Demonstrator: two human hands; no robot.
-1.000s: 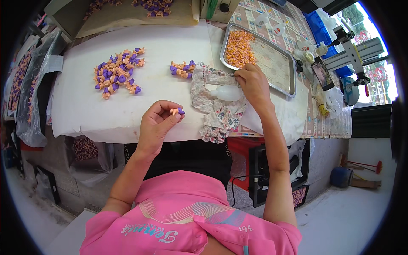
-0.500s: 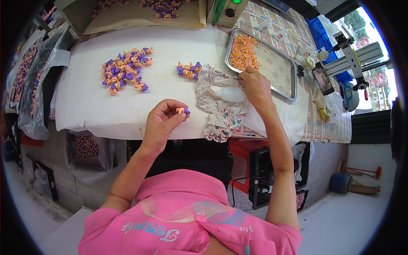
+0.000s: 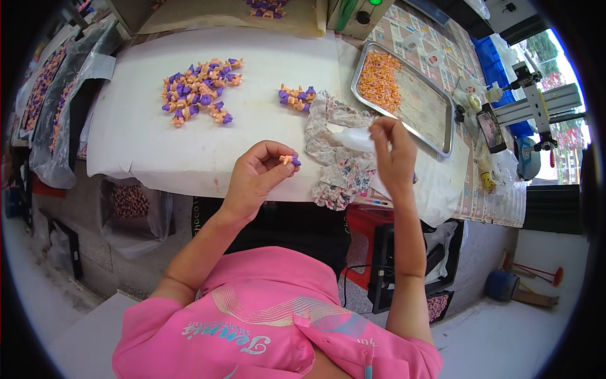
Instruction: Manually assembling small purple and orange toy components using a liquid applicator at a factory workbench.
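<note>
Between the thumb and fingers of my left hand (image 3: 251, 183) is a small peach-and-purple plastic figure (image 3: 288, 160), held above the table's near edge. My right hand (image 3: 398, 158) is raised by a translucent white squeeze bottle (image 3: 355, 139), its thumb and fingertips pinched together. Whatever is in that pinch is too small to make out. The bottle lies on a crumpled floral cloth (image 3: 338, 182). Beyond my right hand sits a metal tray (image 3: 452, 129), with many tiny orange and pink pieces (image 3: 380, 82) spread over its left part.
A heap of similar peach-and-purple figures (image 3: 199, 91) lies on the white table covering (image 3: 132, 126), with a smaller cluster (image 3: 297, 98) beside the cloth. At the right stand a phone (image 3: 491, 128) on a metal mount and small bottles (image 3: 435, 57). A bagged bin (image 3: 131, 202) is below the table.
My right hand has come away from the pieces in the tray, back toward me, its fingers still pinched. My left hand keeps hold of the figure. The whole view has shifted slightly.
</note>
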